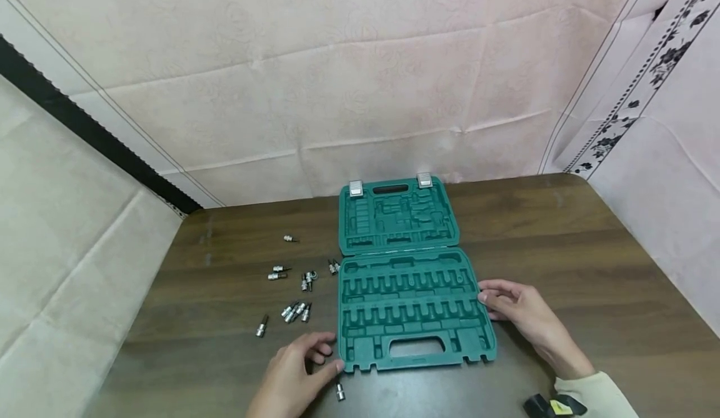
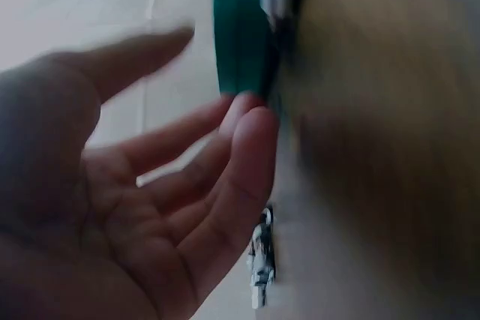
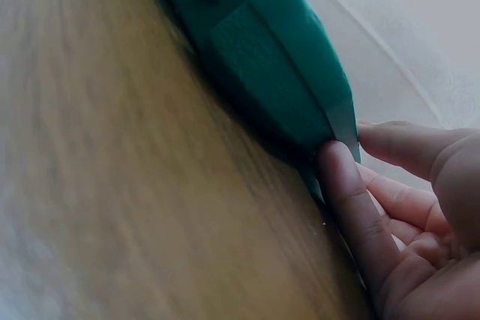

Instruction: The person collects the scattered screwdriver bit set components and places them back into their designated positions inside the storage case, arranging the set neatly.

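Observation:
A green plastic socket case (image 1: pixel 396 305) lies unfolded on the table, its moulded slots bare and its lid leaning back behind. My right hand (image 1: pixel 525 315) holds the right edge; in the right wrist view its thumb and a finger meet the case's side (image 3: pixel 277 73). At the front left corner is my left hand (image 1: pixel 295 368), fingers loosely bent and thumb apart from them. Its fingertips are at the case's side (image 2: pixel 240 35) in the left wrist view. A silver bit socket (image 1: pixel 340 392) lies beside the left thumb.
More bit sockets lie left of the case: one farther back (image 1: pixel 289 238), a pair (image 1: pixel 277 276), a cluster (image 1: pixel 295 312) and a lone one (image 1: pixel 262 326). The brown wooden table (image 1: pixel 590 268) ends against pale cloth walls (image 1: pixel 360 93).

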Motion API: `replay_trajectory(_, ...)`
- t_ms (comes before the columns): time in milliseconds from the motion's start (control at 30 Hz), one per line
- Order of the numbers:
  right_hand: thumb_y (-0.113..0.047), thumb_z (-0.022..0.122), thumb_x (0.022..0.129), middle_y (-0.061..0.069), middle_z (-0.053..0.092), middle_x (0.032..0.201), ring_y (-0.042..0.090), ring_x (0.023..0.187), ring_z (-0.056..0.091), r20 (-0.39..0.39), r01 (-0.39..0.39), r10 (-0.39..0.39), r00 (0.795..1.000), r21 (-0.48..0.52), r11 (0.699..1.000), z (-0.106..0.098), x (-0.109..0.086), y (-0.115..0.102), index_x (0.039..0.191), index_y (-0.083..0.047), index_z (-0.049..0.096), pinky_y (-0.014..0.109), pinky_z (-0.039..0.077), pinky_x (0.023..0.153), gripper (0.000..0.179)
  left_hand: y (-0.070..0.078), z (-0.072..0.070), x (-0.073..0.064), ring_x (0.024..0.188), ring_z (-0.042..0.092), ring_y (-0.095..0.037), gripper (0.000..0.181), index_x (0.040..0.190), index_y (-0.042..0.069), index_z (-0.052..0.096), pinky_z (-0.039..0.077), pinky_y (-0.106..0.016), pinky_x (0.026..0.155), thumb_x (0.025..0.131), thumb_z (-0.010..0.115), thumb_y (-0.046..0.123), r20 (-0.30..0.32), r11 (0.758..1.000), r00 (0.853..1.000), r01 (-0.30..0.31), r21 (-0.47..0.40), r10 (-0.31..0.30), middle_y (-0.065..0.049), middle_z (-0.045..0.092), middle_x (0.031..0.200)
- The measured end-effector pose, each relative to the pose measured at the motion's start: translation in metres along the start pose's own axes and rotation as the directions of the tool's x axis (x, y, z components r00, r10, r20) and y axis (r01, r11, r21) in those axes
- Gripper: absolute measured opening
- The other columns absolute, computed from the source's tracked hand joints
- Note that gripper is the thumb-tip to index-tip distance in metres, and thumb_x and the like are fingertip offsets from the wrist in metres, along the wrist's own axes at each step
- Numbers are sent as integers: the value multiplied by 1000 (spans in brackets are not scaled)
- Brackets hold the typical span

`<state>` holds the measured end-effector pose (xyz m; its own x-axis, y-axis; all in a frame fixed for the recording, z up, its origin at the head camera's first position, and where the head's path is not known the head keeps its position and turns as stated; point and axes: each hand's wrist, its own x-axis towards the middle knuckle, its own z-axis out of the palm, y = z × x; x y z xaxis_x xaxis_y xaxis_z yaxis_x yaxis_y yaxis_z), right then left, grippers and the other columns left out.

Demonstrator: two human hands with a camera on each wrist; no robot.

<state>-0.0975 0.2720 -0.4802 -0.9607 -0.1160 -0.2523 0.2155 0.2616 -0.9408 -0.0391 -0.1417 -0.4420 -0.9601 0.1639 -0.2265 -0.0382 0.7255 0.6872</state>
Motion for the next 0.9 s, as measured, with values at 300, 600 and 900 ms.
replay_trajectory(300, -20, 67, 105, 16, 71, 117, 5, 98, 71, -4, 6, -6, 1000, -4, 1000, 0, 0, 1, 142, 12, 55, 27, 61, 84, 51, -13, 2, -3, 84, 55, -7, 62, 123, 14, 71, 50, -39, 70, 77, 93, 49, 192, 986, 980, -79, 148, 50, 11, 59, 97)
replay_trajectory(600, -20, 67, 105, 15, 71, 116, 6, 97, 71, -4, 11, -11, 1000, -8, 1000, 0, 1, 1, 141, 13, 55, 27, 61, 84, 50, -21, -1, 1, 76, 53, 1, 32, 106, 12, 76, 48, -27, 64, 85, 90, 31, 231, 986, 965, -145, 79, 123, 9, 61, 89)
replay_trajectory(900, -25, 69, 105, 15, 71, 115, 8, 97, 71, -11, 9, -9, 1000, -27, 1000, 2, -2, 0, 141, 10, 57, 27, 61, 83, 52, -19, -6, -1, 66, 48, 2, 23, 91, 17, 70, 44, -25, 58, 88, 87, 32, 183, 967, 964, -219, 129, 194, 12, 55, 78)
